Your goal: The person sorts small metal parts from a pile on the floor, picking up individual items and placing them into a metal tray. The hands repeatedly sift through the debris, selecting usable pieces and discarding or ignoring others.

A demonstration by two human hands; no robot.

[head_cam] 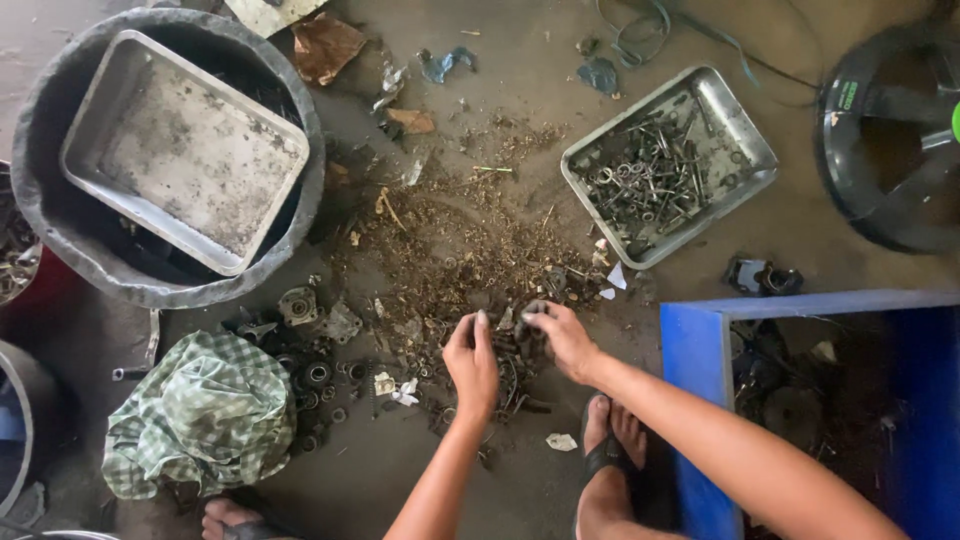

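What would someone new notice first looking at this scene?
Probably the two bare hands, left hand and right hand, digging into a pile of small dirty metal parts on the floor at centre. Next, the metal tray of bolts and washers at upper right, and an empty metal tray resting on a round tub at upper left.

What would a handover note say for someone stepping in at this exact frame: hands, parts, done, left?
Left hand: fingers curled into the pile of small metal parts on the floor; grip unclear.
Right hand: also in the pile, fingers pinching at parts; what it holds cannot be told.
Steel tray, upper right: already holds rings, bolts and similar bits.
Second steel tray, lying in the round black tub: bare.
Bearings and larger pieces lie beside the checked cloth.
Left: much mixed scrap and debris unsorted on the floor.
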